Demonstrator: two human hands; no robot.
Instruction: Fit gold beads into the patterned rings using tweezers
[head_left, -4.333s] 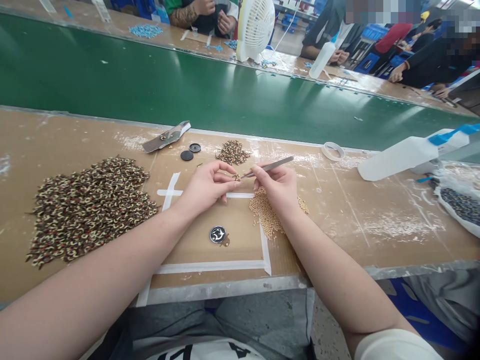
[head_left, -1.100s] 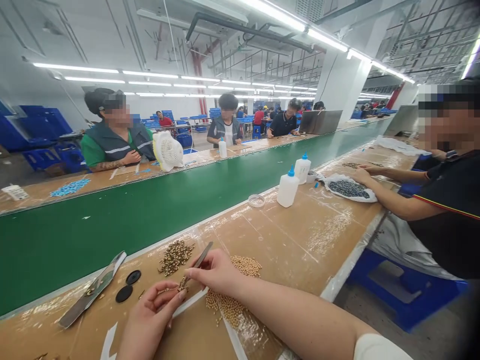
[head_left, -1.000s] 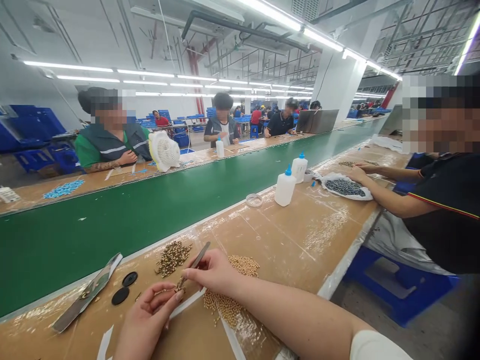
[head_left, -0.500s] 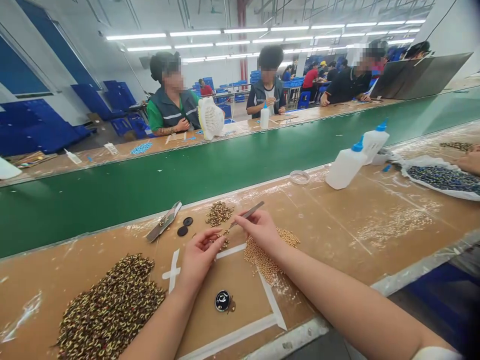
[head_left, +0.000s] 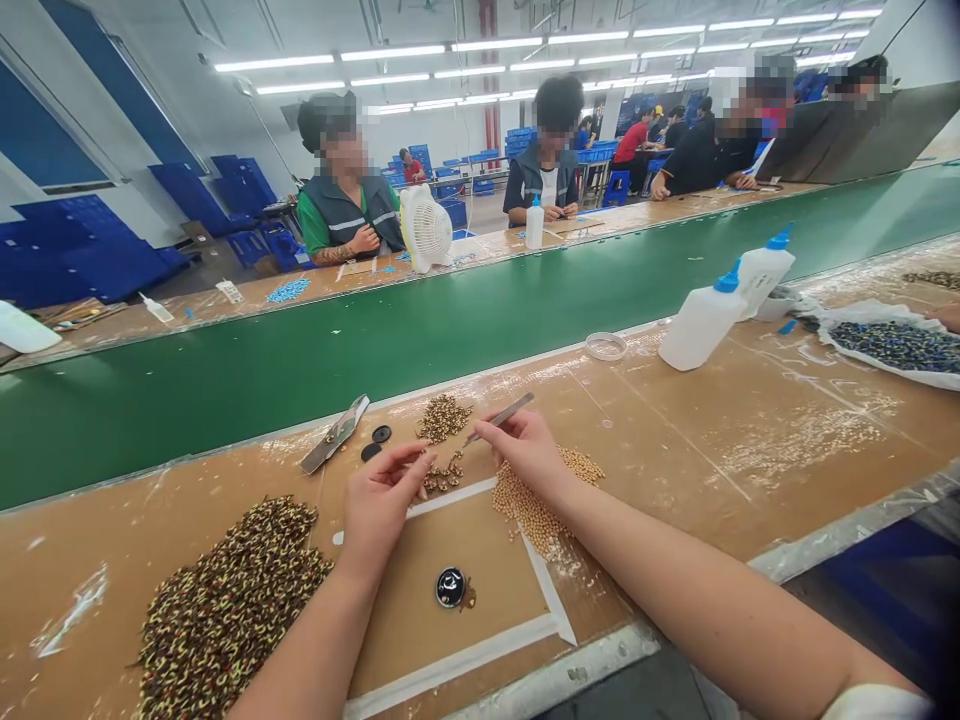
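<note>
Pinching thin tweezers [head_left: 501, 416] between thumb and fingers, the right hand [head_left: 527, 455] is held low over the bench [head_left: 675, 440], with the tweezer tips pointed down and left at a small cluster [head_left: 444, 474] of brown-gold parts. The left hand [head_left: 381, 500] is placed just beside that cluster, its fingers half curled and its thumb and forefinger stretched toward it; whether a part is pinched there cannot be told. The cluster lies on the bench between the two hands, at the far edge of a square marked in white tape [head_left: 465, 662]. A heap [head_left: 444, 415] of similar parts is seen just behind it. Beige beads [head_left: 536, 505] are heaped under the right wrist. A large spotted pile [head_left: 225, 600] is spread to the left, and a black disc [head_left: 450, 587] lies inside the square. A white bottle [head_left: 701, 322] is stood well to the right, near the green belt [head_left: 300, 360].
</note>
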